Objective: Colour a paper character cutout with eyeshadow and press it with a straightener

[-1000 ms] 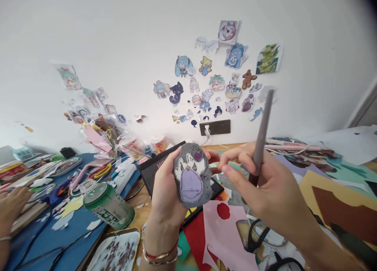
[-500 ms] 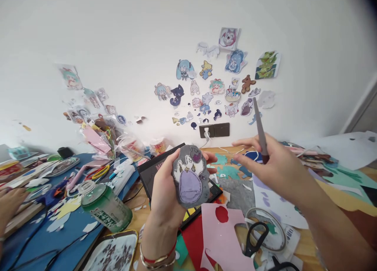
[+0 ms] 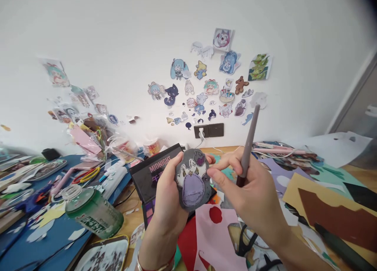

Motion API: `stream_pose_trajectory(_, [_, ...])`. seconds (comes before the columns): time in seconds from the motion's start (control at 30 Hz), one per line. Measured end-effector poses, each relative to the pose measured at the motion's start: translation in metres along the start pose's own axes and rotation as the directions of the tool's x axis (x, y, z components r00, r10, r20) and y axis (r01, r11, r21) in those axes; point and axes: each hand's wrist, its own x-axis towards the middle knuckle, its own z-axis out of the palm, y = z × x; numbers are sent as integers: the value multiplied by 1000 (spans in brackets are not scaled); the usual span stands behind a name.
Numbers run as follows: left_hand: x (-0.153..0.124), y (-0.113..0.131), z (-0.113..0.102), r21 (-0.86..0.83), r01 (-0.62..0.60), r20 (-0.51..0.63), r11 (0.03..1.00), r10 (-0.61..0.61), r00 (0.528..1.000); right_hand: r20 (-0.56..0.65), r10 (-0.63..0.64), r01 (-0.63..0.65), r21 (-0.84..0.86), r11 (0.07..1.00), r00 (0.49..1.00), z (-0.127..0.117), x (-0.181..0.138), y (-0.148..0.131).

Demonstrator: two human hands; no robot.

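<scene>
Clasping grey patch in left fingers; right fingers clamp tool, perhaps touching patch.

The left hand holds a flat, round-edged grey cloth patch with a white and purple animal on it. The right hand holds a thin grey stick with a dark end, pointing up. Its finger and thumb tips are right by the patch's edge; I can't tell if they touch. Below is a pink paper sheet with cut edges. A see-through green bottle is on the left. Little colourful paper pictures cover part of the white wall.
</scene>
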Motion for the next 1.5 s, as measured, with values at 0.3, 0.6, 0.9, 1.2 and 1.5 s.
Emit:
stream_pose_trajectory(0.3, [-5,4,-4,-3,11,56,1000,-10,998,-90,24,-23,9,1000,996,-9,5,8])
stream_pose_trajectory(0.6, [0,5,-5,-23,-27,-5,999,27,1000,14,-78,79,-259,963,997,-9,4,8])
stream_pose_trajectory(0.9, [-2,-1,0,-59,-35,-63,998,31,998,-26,-37,31,-185,982,999,-3,-5,0])
stream_pose_trajectory(1.2, [-3,-5,6,-60,-24,-111,998,17,994,-21,-237,213,-361,908,971,-2,-5,7])
stream_pose_trajectory(1.5, [-2,3,-4,74,-76,-86,994,82,993,-38,-25,-3,-602,798,999,-30,27,27])
